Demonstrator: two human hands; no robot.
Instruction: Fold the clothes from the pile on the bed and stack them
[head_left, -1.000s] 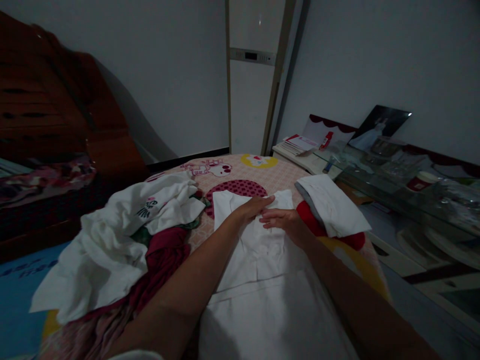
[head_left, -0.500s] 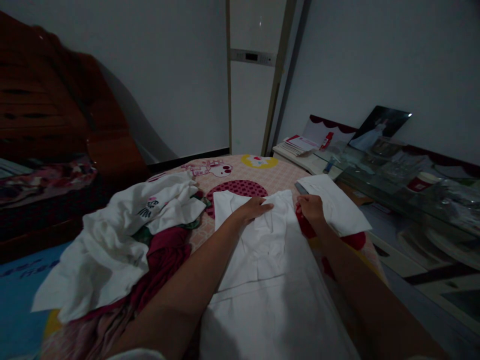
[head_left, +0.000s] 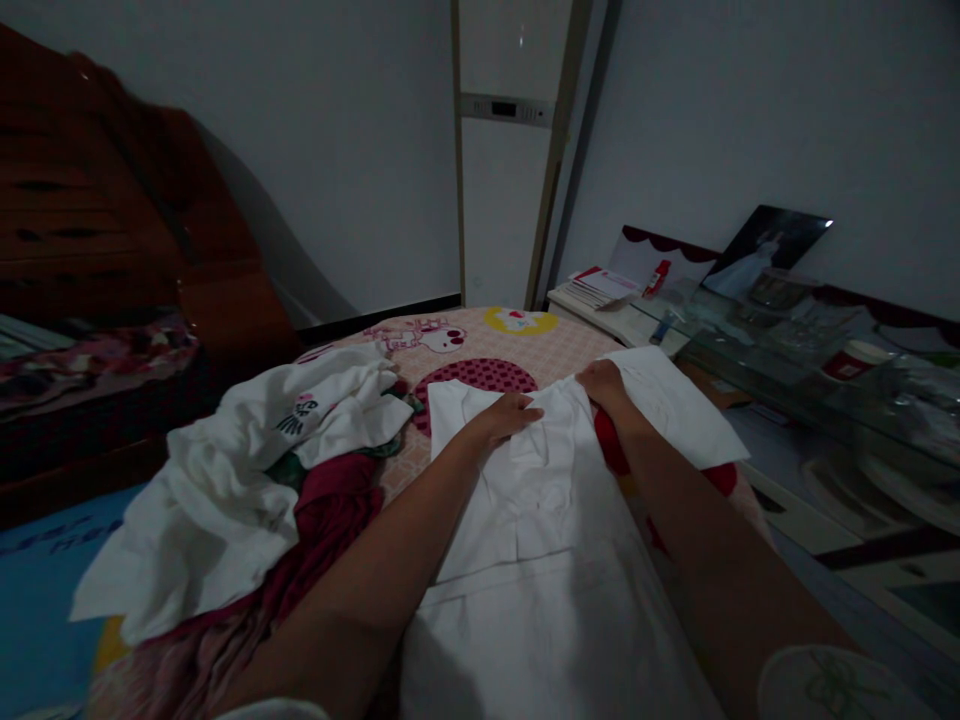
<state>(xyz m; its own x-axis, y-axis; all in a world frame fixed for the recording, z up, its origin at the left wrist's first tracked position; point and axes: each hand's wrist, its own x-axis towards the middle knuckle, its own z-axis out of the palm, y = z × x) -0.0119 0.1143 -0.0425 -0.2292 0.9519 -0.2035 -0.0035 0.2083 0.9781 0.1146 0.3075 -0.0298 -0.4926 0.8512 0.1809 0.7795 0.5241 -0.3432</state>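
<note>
A white garment (head_left: 540, 620), which looks like a shirt, lies partly folded down the middle of the table. My left hand (head_left: 508, 416) rests on its upper part, palm down, with the fingers stretched out. At the garment's far right corner is my right hand (head_left: 601, 382); its fingers are closed on the edge of the cloth, and the fingertips are mostly hidden. Just right of that hand, a folded white garment (head_left: 679, 410) rests on something red (head_left: 611, 442).
Crumpled clothes lie at left: a white top (head_left: 217, 490) over a maroon piece (head_left: 334, 500). All this is on a pink patterned tablecloth (head_left: 487, 345). A glass-topped cabinet (head_left: 757, 385) with a paper cup (head_left: 857, 360) borders the right side; a wooden bench (head_left: 225, 290) stands left.
My right hand has moved from beside my left hand out to the right, closing, then forward to the garment's far right corner. My left hand has stayed on the cloth.
</note>
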